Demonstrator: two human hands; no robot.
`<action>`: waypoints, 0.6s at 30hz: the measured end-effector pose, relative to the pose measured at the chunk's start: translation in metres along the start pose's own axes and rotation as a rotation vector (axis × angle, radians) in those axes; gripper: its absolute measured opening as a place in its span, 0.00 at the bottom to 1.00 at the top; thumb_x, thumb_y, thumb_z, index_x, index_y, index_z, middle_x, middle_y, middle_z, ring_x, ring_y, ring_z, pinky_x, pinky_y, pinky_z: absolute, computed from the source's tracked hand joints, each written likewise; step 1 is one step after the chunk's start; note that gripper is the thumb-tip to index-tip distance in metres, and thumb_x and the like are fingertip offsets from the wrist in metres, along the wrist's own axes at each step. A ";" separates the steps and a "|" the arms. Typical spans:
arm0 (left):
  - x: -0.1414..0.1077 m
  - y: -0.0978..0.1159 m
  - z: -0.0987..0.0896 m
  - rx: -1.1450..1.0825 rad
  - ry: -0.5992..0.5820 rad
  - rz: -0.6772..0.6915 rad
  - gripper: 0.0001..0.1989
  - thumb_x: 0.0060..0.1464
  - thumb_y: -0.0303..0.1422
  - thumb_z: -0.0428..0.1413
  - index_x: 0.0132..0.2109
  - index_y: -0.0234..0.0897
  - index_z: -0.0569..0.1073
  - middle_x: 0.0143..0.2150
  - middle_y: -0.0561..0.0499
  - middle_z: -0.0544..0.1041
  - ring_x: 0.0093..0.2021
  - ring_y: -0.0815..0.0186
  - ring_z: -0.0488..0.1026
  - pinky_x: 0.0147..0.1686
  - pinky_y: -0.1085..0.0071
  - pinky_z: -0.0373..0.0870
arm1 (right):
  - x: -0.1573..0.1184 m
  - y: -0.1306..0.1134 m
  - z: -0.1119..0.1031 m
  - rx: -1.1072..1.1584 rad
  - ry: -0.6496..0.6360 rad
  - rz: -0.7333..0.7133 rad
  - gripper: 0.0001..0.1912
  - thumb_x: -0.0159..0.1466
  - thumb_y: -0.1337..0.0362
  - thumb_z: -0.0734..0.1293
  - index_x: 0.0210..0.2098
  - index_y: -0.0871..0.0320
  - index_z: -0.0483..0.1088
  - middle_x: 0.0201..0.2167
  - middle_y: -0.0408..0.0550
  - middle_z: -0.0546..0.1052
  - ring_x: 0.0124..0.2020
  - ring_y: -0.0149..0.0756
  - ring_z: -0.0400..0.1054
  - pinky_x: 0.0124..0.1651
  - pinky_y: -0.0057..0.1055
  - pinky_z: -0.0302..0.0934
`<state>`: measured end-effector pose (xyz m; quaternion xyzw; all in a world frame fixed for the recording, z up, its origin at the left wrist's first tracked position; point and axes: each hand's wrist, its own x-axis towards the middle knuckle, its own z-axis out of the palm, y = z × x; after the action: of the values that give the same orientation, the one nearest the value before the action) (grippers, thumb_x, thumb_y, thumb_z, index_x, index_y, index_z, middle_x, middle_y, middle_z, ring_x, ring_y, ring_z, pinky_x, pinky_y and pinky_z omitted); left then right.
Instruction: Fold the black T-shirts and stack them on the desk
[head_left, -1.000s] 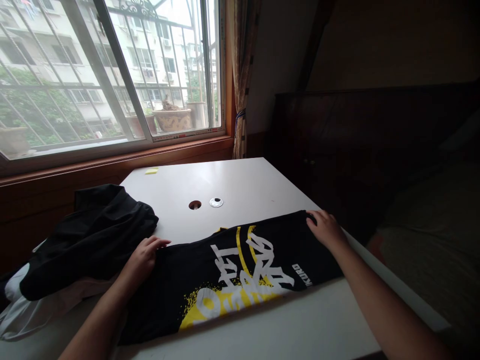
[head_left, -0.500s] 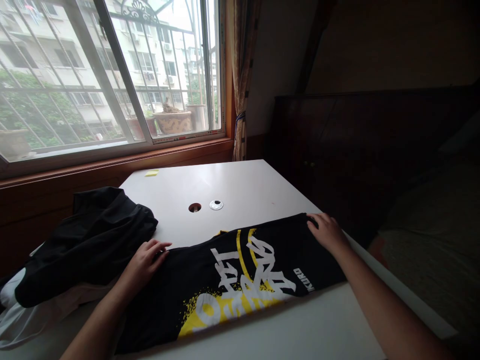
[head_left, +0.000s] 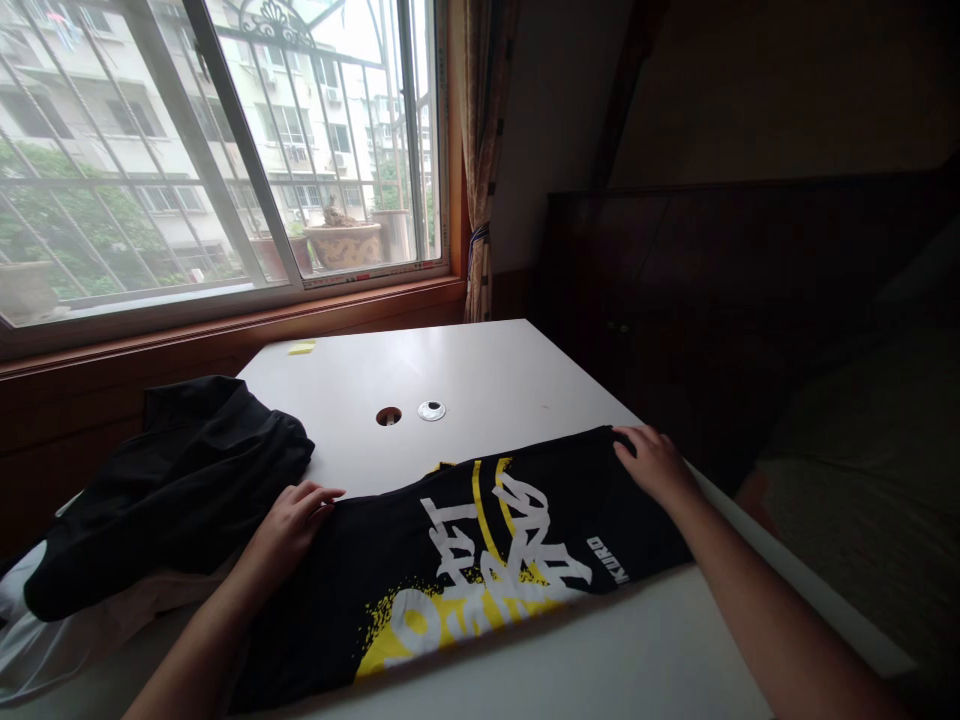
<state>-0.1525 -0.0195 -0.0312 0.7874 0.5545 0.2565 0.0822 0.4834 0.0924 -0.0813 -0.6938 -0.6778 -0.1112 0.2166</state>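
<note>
A black garment [head_left: 570, 500] with yellow patches and white lettering lies folded in a long band across the white table [head_left: 480, 370]. At its far left corner, my left hand [head_left: 298, 510] has thumb and fingers pressed together on the fabric edge. My right hand [head_left: 651, 458] grips the far right corner, thumb below and fingers along the edge. The cloth lies flat between the two hands, its yellow and white print facing up.
Left of my left hand is a heap of black cloth [head_left: 180, 480] over white cloth [head_left: 82, 640]. Beyond the garment are a round hole [head_left: 388, 416], a round cover [head_left: 432, 410] and a yellow note [head_left: 301, 348]. A barred window stands behind.
</note>
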 end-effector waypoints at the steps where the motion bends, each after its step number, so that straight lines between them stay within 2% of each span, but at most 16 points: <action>1: 0.000 0.000 0.000 0.010 -0.003 0.003 0.17 0.65 0.40 0.49 0.51 0.43 0.79 0.42 0.45 0.78 0.40 0.56 0.72 0.43 0.60 0.73 | 0.000 0.000 0.000 0.003 -0.006 0.002 0.21 0.67 0.56 0.58 0.54 0.54 0.72 0.53 0.54 0.74 0.52 0.52 0.67 0.52 0.46 0.65; 5: -0.002 0.003 -0.002 0.080 0.014 0.045 0.17 0.67 0.39 0.47 0.52 0.44 0.79 0.45 0.45 0.78 0.41 0.56 0.73 0.43 0.59 0.74 | 0.000 0.000 0.000 0.003 -0.019 0.003 0.21 0.68 0.56 0.58 0.54 0.54 0.73 0.53 0.54 0.74 0.51 0.52 0.68 0.50 0.46 0.65; 8: -0.003 0.016 -0.002 0.172 0.033 0.094 0.17 0.68 0.36 0.45 0.54 0.44 0.77 0.50 0.45 0.78 0.46 0.55 0.73 0.46 0.58 0.74 | -0.001 -0.001 -0.001 -0.006 -0.020 0.000 0.21 0.68 0.56 0.58 0.54 0.54 0.72 0.54 0.54 0.73 0.52 0.52 0.67 0.51 0.46 0.65; 11: -0.003 0.045 0.004 0.260 0.007 0.183 0.17 0.69 0.35 0.46 0.59 0.45 0.74 0.59 0.46 0.75 0.57 0.53 0.72 0.57 0.53 0.71 | -0.001 -0.003 -0.003 -0.016 -0.013 -0.007 0.21 0.68 0.57 0.58 0.55 0.55 0.72 0.54 0.54 0.73 0.52 0.52 0.67 0.53 0.46 0.64; 13: -0.004 0.072 0.011 0.296 -0.034 0.265 0.20 0.69 0.38 0.49 0.64 0.47 0.69 0.66 0.47 0.69 0.66 0.51 0.65 0.64 0.49 0.64 | -0.002 -0.005 -0.003 -0.021 -0.006 -0.012 0.21 0.68 0.58 0.58 0.55 0.54 0.72 0.54 0.53 0.74 0.52 0.52 0.67 0.53 0.46 0.64; 16: -0.008 0.108 0.023 0.297 -0.183 0.389 0.31 0.67 0.46 0.50 0.73 0.49 0.53 0.74 0.49 0.55 0.72 0.48 0.52 0.68 0.44 0.56 | -0.002 -0.005 -0.002 -0.026 0.008 -0.020 0.20 0.67 0.58 0.59 0.55 0.54 0.72 0.53 0.54 0.74 0.52 0.52 0.67 0.52 0.46 0.64; 18: -0.011 0.123 0.029 0.262 -0.280 0.437 0.35 0.67 0.49 0.49 0.74 0.50 0.45 0.75 0.50 0.50 0.74 0.48 0.47 0.68 0.43 0.53 | -0.002 -0.004 -0.001 -0.028 0.005 -0.019 0.20 0.67 0.58 0.59 0.55 0.54 0.72 0.54 0.54 0.74 0.51 0.52 0.67 0.51 0.46 0.65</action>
<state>-0.0387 -0.0708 -0.0086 0.9199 0.3832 0.0833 -0.0018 0.4793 0.0903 -0.0800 -0.6901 -0.6820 -0.1243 0.2077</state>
